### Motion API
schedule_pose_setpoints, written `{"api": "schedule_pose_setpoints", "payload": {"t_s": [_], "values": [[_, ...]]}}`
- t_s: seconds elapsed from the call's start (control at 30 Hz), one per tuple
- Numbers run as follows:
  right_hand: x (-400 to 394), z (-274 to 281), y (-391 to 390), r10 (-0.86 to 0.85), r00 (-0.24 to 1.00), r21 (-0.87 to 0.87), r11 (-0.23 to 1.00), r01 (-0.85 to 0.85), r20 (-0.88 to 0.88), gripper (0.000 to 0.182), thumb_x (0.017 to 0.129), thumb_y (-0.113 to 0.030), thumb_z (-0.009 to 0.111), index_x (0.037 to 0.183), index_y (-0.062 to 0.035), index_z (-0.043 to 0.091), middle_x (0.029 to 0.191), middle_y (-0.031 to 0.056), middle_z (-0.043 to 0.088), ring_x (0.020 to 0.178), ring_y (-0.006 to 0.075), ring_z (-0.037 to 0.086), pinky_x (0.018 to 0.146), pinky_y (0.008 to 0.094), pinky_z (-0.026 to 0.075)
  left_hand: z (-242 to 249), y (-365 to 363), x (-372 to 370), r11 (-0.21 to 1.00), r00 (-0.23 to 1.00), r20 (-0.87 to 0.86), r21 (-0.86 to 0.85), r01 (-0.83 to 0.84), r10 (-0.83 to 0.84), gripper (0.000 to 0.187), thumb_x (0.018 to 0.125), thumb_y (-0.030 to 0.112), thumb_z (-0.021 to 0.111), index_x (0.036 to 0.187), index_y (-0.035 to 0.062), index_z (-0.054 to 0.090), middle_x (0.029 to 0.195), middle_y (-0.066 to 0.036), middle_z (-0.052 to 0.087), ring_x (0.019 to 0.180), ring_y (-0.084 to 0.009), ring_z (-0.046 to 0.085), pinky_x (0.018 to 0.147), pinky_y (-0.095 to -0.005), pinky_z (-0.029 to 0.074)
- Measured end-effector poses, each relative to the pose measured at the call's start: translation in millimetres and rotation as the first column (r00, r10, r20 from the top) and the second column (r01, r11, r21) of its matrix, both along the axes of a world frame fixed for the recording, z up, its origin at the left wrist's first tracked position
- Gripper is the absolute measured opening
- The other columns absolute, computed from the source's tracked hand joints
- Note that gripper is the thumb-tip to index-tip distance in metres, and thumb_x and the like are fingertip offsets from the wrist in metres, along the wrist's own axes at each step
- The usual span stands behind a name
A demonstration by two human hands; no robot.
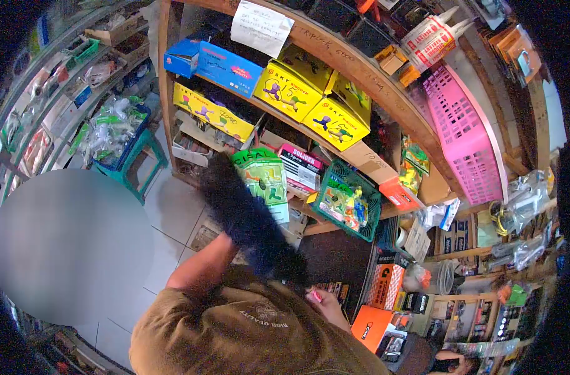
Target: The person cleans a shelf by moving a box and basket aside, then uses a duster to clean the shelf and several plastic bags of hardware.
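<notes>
The left arm reaches up from the lower middle of the frame, and the left hand [235, 240] is hidden behind a black fluffy duster [250, 219]. I cannot tell whether the fingers are closed on it. The duster runs slantwise across the centre, its upper end in front of the shelf [360, 72] and just beside a green packet [264, 175].

The right hand [328, 306], lower and right of centre, is closed round a small pink thing [314, 296], above the brown shirt [247, 331].

On the shelf behind stand yellow boxes [310, 94] and blue boxes [225, 65], with a white paper note [261, 26] pinned above them. A green basket [350, 200] of small goods sits right of centre, and a pink basket [466, 134] leans at the upper right. An orange box [385, 284] stands right of the right hand. A teal stool [141, 159] with a tub of packets on it stands on the tiled floor at the left.
</notes>
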State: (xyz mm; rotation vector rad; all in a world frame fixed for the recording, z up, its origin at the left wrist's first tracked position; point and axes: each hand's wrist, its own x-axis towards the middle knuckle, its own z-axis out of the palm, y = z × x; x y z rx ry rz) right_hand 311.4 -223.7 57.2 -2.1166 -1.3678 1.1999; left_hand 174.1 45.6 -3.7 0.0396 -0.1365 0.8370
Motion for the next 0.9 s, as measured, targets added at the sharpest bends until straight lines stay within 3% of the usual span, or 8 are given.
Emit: {"api": "schedule_pose_setpoints", "payload": {"t_s": [0.07,0.13,0.2,0.27,0.67,0.73,0.8,0.9], "values": [[-3.4,-2.5,1.7,-0.213,0.974,0.026,0.976,0.216,-0.078,0.034,0.085,-0.033,0.051,0.099,-0.0031,0.057,0.079,0.0028,0.06,0.073,0.0137,0.056,0.069,0.0265,0.043,-11.2,-3.5,-8.8,0.986,0.867,0.471,0.105,0.127,-0.161,0.059,0.079,0.058,0.039,0.115,0.0105,0.042,0.104,-0.013,0.053,0.088,-0.027,0.055,0.079,-0.0446,0.043],[-3.0,7.9,1.7,-0.117,0.993,0.006,0.993,0.117,0.003,0.035,0.084,-0.035,0.051,0.099,-0.0034,0.057,0.079,0.0028,0.06,0.073,0.0141,0.056,0.069,0.027,0.044,-5.8,-6.0,-6.1,0.96,1.0,0.011,-0.281,0.009,-0.006,0.048,0.082,0.051,0.041,0.109,0.0115,0.044,0.095,-0.012,0.056,0.076,-0.0255,0.057,0.072,-0.0452,0.045],[-1.8,10.3,1.4,-0.038,0.996,-0.007,0.999,0.038,0.078,0.037,0.084,-0.037,0.051,0.1,-0.0036,0.057,0.079,0.0029,0.059,0.073,0.0144,0.056,0.069,0.0275,0.044,-104.6,16.1,44.8,0.941,0.953,0.052,0.153,-0.303,0.299,0.047,0.083,0.046,0.043,0.115,0.0105,0.042,0.099,-0.013,0.054,0.086,-0.0269,0.055,0.079,-0.0455,0.043],[2.1,8.7,1.1,-0.281,0.959,-0.157,0.949,0.274,-0.027,0.037,0.084,-0.036,0.05,0.101,-0.0037,0.057,0.083,0.0028,0.061,0.076,0.0132,0.056,0.071,0.0269,0.043,38.9,-11.5,-7.8,0.982,0.985,-0.014,-0.077,0.172,-0.173,0.063,0.081,0.054,0.038,0.124,0.0088,0.035,0.112,-0.013,0.049,0.102,-0.0308,0.046,0.09,-0.0491,0.033],[25.3,-1.7,24.4,0.131,0.99,0.217,0.966,-0.14,0.056,0.036,0.086,-0.034,0.048,0.097,-0.0012,0.058,0.07,-0.0019,0.055,0.066,0.0072,0.05,0.063,0.0226,0.042,-3.9,12.2,-9.0,0.982,0.994,0.03,-0.165,-0.097,0.103,0.063,0.078,0.06,0.034,0.121,0.0155,0.043,0.119,-0.01,0.046,0.106,-0.0304,0.045,0.092,-0.0468,0.034],[28.5,8.6,39.7,-0.02,0.998,0.162,0.986,0.03,-0.064,0.039,0.087,-0.037,0.045,0.094,-0.0014,0.058,0.064,-0.0019,0.053,0.06,0.0063,0.048,0.057,0.0222,0.04,-10.7,21.3,-18.5,0.569,0.444,-0.462,0.81,-0.142,0.768,0.072,0.074,0.064,0.036,0.127,0.0154,0.034,0.128,-0.01,0.038,0.118,-0.0353,0.032,0.096,-0.0488,0.028],[27.9,22.7,61.4,-0.225,0.939,0.048,0.968,0.245,-0.26,0.047,0.087,-0.046,0.036,0.073,-0.0067,0.057,0.047,-0.0003,0.045,0.039,0.0061,0.039,0.038,0.0217,0.03,36.9,11.1,-43.0,0.995,0.994,0.039,-0.032,-0.098,0.099,0.076,0.072,0.066,0.037,0.128,0.015,0.031,0.128,-0.009,0.038,0.118,-0.0383,0.03,0.095,-0.0546,0.027],[25.0,34.9,109.8,-0.337,0.711,-0.077,0.925,0.371,-0.618,0.051,0.084,-0.054,0.035,0.055,-0.0124,0.041,0.037,0.0001,0.035,0.026,0.0099,0.03,0.026,0.0233,0.023,36.4,0.5,-70.5,0.995,0.997,0.046,0.075,-0.065,0.062,0.073,0.074,0.062,0.038,0.128,0.0129,0.031,0.124,-0.012,0.041,0.113,-0.0453,0.035,0.087,-0.0617,0.03]]}}
